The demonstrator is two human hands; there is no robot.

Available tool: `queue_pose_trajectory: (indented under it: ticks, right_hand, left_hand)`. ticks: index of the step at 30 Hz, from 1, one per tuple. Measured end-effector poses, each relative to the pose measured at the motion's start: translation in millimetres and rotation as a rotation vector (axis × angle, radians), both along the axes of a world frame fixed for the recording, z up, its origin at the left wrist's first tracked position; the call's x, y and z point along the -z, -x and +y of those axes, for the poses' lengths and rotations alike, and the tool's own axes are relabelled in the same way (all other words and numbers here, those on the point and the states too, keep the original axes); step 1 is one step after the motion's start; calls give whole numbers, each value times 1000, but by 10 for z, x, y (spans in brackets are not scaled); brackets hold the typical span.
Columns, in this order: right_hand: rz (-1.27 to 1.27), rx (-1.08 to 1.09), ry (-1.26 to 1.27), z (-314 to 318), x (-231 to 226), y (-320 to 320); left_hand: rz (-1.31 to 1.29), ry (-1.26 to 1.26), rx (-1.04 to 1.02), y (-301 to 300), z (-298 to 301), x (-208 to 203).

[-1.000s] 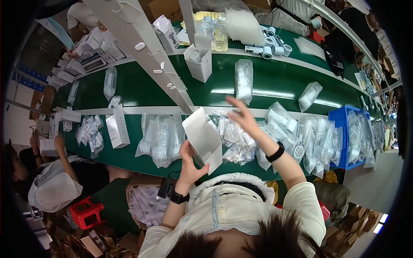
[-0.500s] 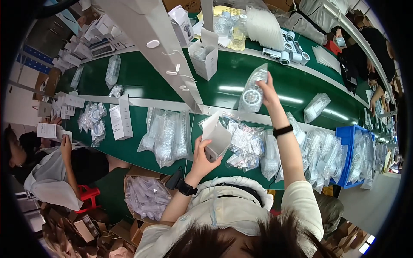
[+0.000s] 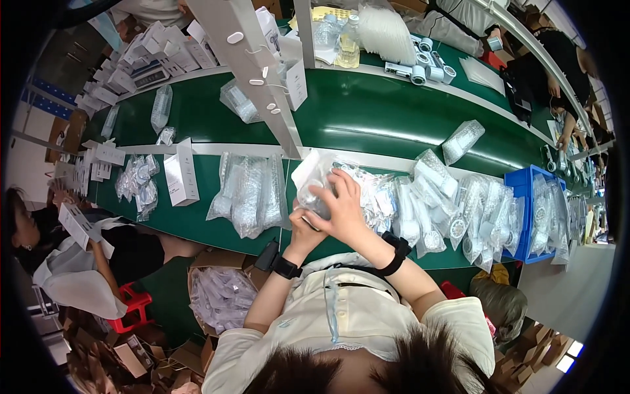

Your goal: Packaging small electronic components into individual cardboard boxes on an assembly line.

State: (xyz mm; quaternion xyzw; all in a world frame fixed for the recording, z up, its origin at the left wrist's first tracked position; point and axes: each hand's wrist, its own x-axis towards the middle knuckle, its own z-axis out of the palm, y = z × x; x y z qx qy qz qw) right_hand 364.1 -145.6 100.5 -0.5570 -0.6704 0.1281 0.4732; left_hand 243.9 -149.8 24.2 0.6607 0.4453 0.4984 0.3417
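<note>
The wrapped bag [image 3: 317, 189] had moved to the white box [image 3: 304, 171], not yet fully inside; the right hand [image 3: 345, 214] gripped it, the left hand [image 3: 304, 231] held the box.

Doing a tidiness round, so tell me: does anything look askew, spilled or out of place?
Mainly the floor at lower left: brown cardboard lies there in a jumbled heap. Also, a clear-wrapped package partly hidden by the metal post lies diagonally on the green surface. I see no spill.
</note>
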Motion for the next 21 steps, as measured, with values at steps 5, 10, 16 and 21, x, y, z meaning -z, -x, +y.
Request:
queue_pose_trajectory:
  ticks: [5,10,16,21]
  right_hand:
    - [64,50,6,95,288,-490]
    - [-239,126,489,886,1123,-697]
    - [-496,-201,818,991,1398,-833]
    - [158,-136,364,668,692,-950]
  left_hand:
    - [125,-18,46,320,-162,170]
    - [26,96,99,441,-243,-43]
    - [224,91,95,178,-214,-627]
    - [381,159,-6,192,-161,-691]
